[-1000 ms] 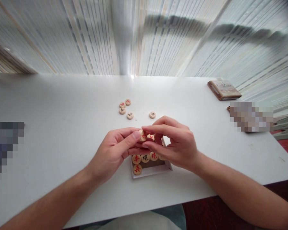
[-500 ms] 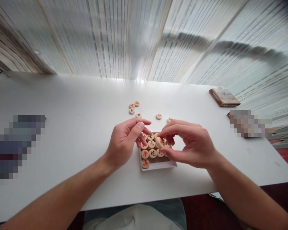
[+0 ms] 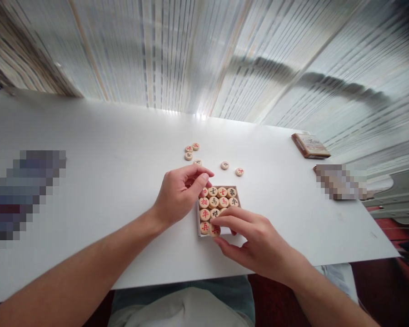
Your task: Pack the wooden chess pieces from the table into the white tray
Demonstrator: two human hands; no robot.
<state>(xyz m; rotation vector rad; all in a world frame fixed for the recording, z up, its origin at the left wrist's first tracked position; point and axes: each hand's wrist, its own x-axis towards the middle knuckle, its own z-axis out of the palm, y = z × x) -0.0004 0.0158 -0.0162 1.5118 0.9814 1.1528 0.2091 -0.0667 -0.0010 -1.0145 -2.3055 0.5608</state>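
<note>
A shallow white box [image 3: 237, 188] holds rows of round wooden Chinese chess pieces, marked in red or black. My right hand [image 3: 250, 236] is over the near side of the box, pinching a red-marked chess piece [image 3: 215, 230] between thumb and fingers. That piece is at the near row, beside another red-marked piece [image 3: 204, 227] in the near left corner. At the box's far left corner is my left hand [image 3: 180, 193], its fingers loosely curled and nothing visible in them. It partly covers a corner piece. My right hand hides part of the box's right side.
Several loose chess pieces lie on the white table [image 3: 122, 204] beyond the box, including a red one [image 3: 239, 171] and a black one [image 3: 224, 165]. A flat box [image 3: 311, 145] and a blurred-out object [image 3: 341, 181] are at the right. Another blurred-out item [image 3: 27, 195] lies left. A striped curtain hangs behind.
My right hand has brought the chess piece from above the box's middle down and left to its near row. My left hand has drawn slightly back from the pieces, uncovering more of them.
</note>
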